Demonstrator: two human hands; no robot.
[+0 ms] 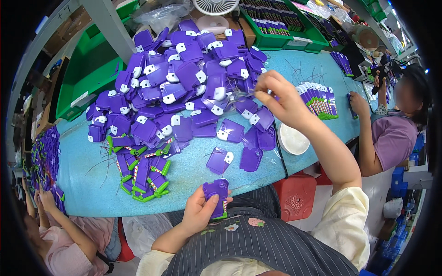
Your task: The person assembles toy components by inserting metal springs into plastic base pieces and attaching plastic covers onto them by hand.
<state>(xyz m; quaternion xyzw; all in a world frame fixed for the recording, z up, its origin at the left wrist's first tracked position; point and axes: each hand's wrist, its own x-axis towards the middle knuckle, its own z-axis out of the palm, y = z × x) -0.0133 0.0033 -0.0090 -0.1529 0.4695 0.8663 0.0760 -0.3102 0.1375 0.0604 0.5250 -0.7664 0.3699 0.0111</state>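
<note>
My left hand (199, 209) grips a purple plastic casing (215, 192) close to my apron, the thumb pressed on its face. A striped piece with a green tip shows at the casing's lower end. My right hand (282, 100) is raised over the right side of the big pile of purple and white casings (184, 76), its fingers pinched together. Thin wire-like strands show near those fingertips, but what they hold is too small to make out. A few loose casings (220, 160) lie between the pile and my left hand.
Purple pieces with green tips (145, 177) lie at the table's front left. A neat row of similar pieces (317, 101) and a round white dish (293, 139) are on the right. Green trays (297, 43) stand behind. Co-workers sit on both sides; a black cable (280, 152) crosses the edge.
</note>
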